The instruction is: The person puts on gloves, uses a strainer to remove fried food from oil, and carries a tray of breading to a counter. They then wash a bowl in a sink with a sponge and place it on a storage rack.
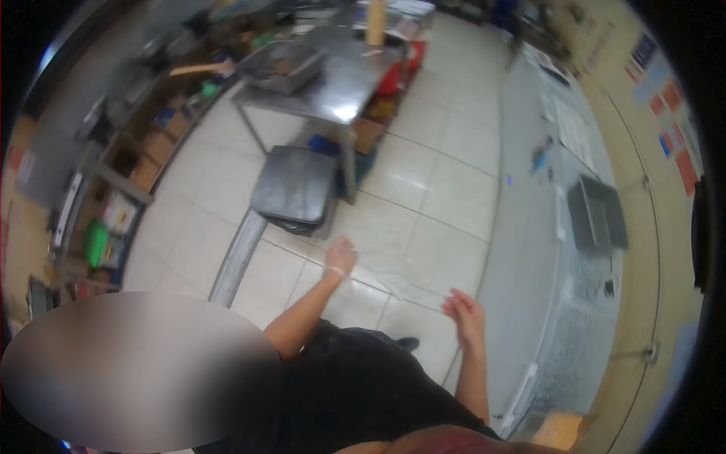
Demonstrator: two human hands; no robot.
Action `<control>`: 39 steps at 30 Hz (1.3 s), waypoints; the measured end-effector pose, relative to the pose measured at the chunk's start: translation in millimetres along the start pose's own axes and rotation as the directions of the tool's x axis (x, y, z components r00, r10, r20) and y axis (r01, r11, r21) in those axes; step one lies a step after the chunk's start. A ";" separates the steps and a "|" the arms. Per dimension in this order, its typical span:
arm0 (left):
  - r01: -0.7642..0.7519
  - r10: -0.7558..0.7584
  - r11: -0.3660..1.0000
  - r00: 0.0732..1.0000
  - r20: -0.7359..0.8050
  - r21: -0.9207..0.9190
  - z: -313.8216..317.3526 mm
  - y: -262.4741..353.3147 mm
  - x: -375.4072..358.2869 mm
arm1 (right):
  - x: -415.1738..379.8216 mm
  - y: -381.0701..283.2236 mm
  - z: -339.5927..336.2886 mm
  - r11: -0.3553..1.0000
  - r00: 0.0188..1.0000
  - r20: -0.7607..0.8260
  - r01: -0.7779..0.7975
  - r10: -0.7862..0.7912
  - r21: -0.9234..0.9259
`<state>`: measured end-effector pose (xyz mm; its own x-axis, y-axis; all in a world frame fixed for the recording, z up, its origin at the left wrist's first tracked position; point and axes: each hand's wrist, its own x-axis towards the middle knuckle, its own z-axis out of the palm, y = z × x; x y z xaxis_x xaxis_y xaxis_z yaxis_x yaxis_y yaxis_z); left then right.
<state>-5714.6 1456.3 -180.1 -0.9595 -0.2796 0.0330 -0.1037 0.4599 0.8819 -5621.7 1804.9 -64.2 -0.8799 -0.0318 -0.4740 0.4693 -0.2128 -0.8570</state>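
Note:
A thin, clear plastic sheet or bag (387,277), blurred and hard to make out, stretches between my two hands above the tiled floor. My left hand (341,257) is closed around one end of it, and a pale band shows at that wrist. The far end reaches the fingertips of my right hand (465,312), which look pinched together on it, though blur hides the exact grip. Beyond my left hand stands a bin with a dark grey lid (295,184).
A steel table (344,83) carrying a grey tub (282,66) stands ahead. Along the right runs a long pale counter or chest (522,250) with a grey metal pan (597,214) on it. Loaded shelves (140,163) line the left. Another person is partly visible at lower left, blurred.

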 end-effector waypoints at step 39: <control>0.515 -0.449 0.742 0.857 0.253 -0.429 -294.7 -282.4 266.2 | 473.7 214.6 652.6 0.353 0.874 0.339 0.212 0.350 -0.911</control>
<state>-5863.6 1003.5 -281.8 -0.8419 -0.2331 -0.4866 -0.4590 -0.1647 0.8730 -5985.8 1106.8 -340.7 -0.6295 -0.4328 -0.6453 0.0459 0.8083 -0.5870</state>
